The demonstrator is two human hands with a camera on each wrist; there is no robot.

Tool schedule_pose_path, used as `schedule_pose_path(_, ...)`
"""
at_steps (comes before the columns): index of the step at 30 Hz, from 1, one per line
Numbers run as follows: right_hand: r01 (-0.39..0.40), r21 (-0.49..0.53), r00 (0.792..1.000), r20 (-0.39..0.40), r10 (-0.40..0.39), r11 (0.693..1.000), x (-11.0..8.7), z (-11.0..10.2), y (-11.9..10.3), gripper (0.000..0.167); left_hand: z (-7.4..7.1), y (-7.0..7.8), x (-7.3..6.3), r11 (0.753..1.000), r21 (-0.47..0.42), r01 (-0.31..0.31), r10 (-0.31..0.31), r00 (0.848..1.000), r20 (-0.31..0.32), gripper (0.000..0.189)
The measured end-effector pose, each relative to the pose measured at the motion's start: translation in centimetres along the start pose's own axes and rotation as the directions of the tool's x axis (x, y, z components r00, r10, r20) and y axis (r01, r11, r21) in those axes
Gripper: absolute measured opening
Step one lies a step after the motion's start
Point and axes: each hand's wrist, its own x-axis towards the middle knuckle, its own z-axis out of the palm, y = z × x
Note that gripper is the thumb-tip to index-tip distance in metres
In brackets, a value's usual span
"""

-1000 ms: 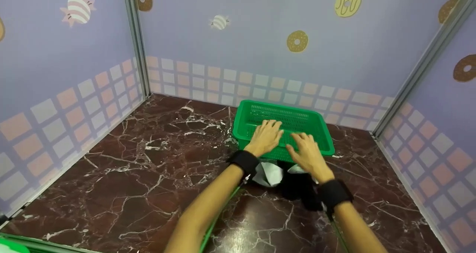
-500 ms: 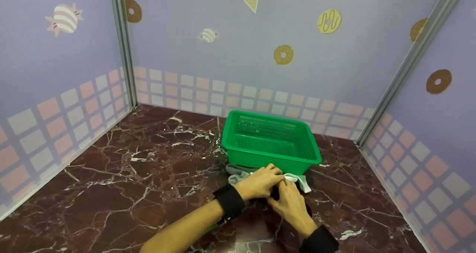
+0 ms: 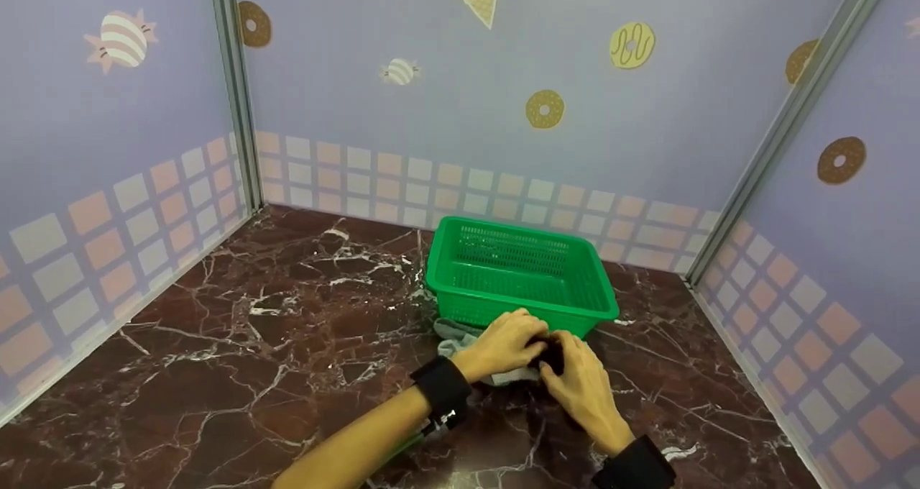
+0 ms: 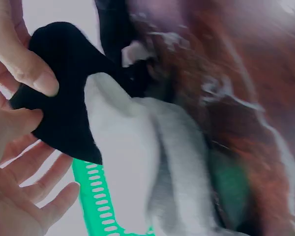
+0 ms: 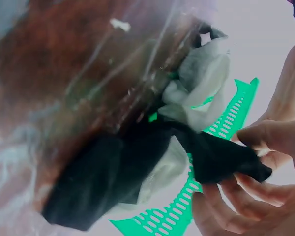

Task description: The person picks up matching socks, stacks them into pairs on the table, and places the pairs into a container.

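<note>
A black sock (image 3: 552, 354) is between my two hands, in front of the green basket. My left hand (image 3: 503, 341) pinches one side of it, and my right hand (image 3: 586, 388) grips the other with thumb and fingers. Close up in the left wrist view, the black sock (image 4: 64, 98) shows a rounded end, with a thumb pressed on it. Grey and white socks (image 3: 456, 336) lie bunched beside my left hand, partly covered. In the right wrist view, more black fabric (image 5: 88, 182) hangs at lower left; whether it belongs to the same sock I cannot tell.
The green perforated basket (image 3: 525, 300) stands just beyond the hands, near the back wall. Below lies a dark red marbled tabletop (image 3: 287, 374). Patterned wall panels (image 3: 402, 129) enclose the back and both sides. Black bands (image 3: 442, 387) circle both wrists.
My hands have come down from over the basket's front to the socks before it and taken hold of the black one. The head view has tilted upward.
</note>
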Motion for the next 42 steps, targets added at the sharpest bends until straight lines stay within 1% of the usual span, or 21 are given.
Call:
schedule_pose_path(3,0.029,0.02,0.998,-0.051,-0.027,0.999,0.2,-0.7,-0.2,0.044,-0.4,0.4,0.2,0.994,-0.109,0.027,-0.031,0.999,-0.034,0.007)
schedule_pose_path(5,0.054,0.043,0.995,-0.089,-0.05,0.998,0.5,-1.2,-0.3,0.043,-0.6,0.7,0.3,0.98,-0.196,0.036,-0.049,0.997,-0.059,0.006)
schedule_pose_path(9,0.135,0.066,0.977,-0.172,-0.122,0.989,1.5,-2.2,-0.1,0.037,-0.9,0.8,0.7,0.938,-0.345,0.039,-0.08,0.991,-0.105,0.006)
schedule_pose_path(13,0.198,0.088,0.956,-0.237,-0.173,0.976,2.5,-3.2,0.0,0.035,-0.8,0.7,0.7,0.895,-0.443,0.053,-0.11,0.989,-0.103,0.008)
schedule_pose_path(15,0.194,0.109,0.955,-0.25,-0.162,0.975,2.8,-3.7,-0.1,0.032,-0.6,0.5,0.5,0.888,-0.456,0.068,-0.123,0.988,-0.092,0.013)
schedule_pose_path(19,0.145,0.178,0.962,-0.254,-0.097,0.973,3.0,-4.9,-0.3,0.028,-0.3,0.0,-0.1,0.871,-0.477,0.117,-0.169,0.983,-0.068,0.02)
schedule_pose_path(21,0.122,0.206,0.965,-0.252,-0.068,0.971,3.0,-5.5,-0.3,0.028,-0.2,-0.3,-0.5,0.842,-0.522,0.135,-0.193,0.98,-0.058,0.018)
schedule_pose_path(22,0.119,0.213,0.965,-0.256,-0.062,0.97,3.0,-5.9,-0.2,0.028,-0.3,-0.4,-0.7,0.819,-0.556,0.145,-0.205,0.978,-0.048,0.016)
schedule_pose_path(23,0.121,0.221,0.964,-0.26,-0.062,0.968,2.9,-6.2,-0.1,0.027,-0.4,-0.6,-0.8,0.787,-0.598,0.152,-0.217,0.975,-0.038,0.014)
schedule_pose_path(24,0.125,0.227,0.963,-0.262,-0.063,0.966,2.8,-6.5,0.1,0.027,-0.6,-0.8,-1.1,0.747,-0.644,0.162,-0.231,0.973,-0.022,0.012)
schedule_pose_path(25,0.126,0.232,0.963,-0.263,-0.062,0.964,2.6,-6.9,0.3,0.026,-0.7,-1.0,-1.3,0.698,-0.695,0.171,-0.245,0.97,-0.007,0.011)
schedule_pose_path(28,0.139,0.262,0.964,-0.256,-0.07,0.955,2.1,-7.8,1.1,0.025,-1.7,-1.3,-2.0,0.534,-0.815,0.225,-0.289,0.954,0.074,0.012)
schedule_pose_path(31,0.151,0.326,0.973,-0.215,-0.082,0.933,1.2,-8.3,2.0,0.025,-2.8,-1.3,-2.9,0.376,-0.881,0.288,-0.335,0.928,0.161,0.015)
schedule_pose_path(32,0.154,0.348,0.977,-0.196,-0.089,0.925,0.9,-8.4,2.3,0.024,-3.1,-1.2,-3.2,0.321,-0.895,0.308,-0.345,0.919,0.193,0.015)
schedule_pose_path(34,0.161,0.404,0.982,-0.155,-0.106,0.9,0.1,-8.4,2.9,0.024,-3.6,-0.9,-3.8,0.189,-0.924,0.333,-0.362,0.898,0.25,0.014)
schedule_pose_path(35,0.156,0.446,0.985,-0.132,-0.108,0.881,-0.3,-8.4,3.1,0.024,-3.9,-0.7,-4.1,0.121,-0.931,0.345,-0.371,0.885,0.28,0.013)
schedule_pose_path(37,0.121,0.524,0.993,-0.076,-0.095,0.843,-1.1,-8.3,3.5,0.026,-4.1,-0.3,-4.8,-0.002,-0.935,0.354,-0.383,0.863,0.328,0.012)
schedule_pose_path(38,0.096,0.57,0.995,-0.037,-0.091,0.816,-1.6,-8.3,3.6,0.026,-4.2,-0.1,-5.2,-0.052,-0.934,0.355,-0.391,0.853,0.346,0.013)
schedule_pose_path(39,0.069,0.613,0.996,0.002,-0.089,0.787,-1.9,-8.3,3.7,0.026,-4.3,0.1,-5.5,-0.088,-0.93,0.356,-0.397,0.844,0.361,0.013)
schedule_pose_path(40,0.031,0.654,0.995,0.048,-0.083,0.756,-2.3,-8.3,3.8,0.025,-4.3,0.2,-5.9,-0.109,-0.927,0.36,-0.402,0.837,0.372,0.014)
schedule_pose_path(42,-0.033,0.694,0.986,0.142,-0.091,0.72,-3.0,-8.3,4.0,0.022,-4.3,0.5,-6.8,-0.124,-0.921,0.37,-0.406,0.828,0.387,0.018)
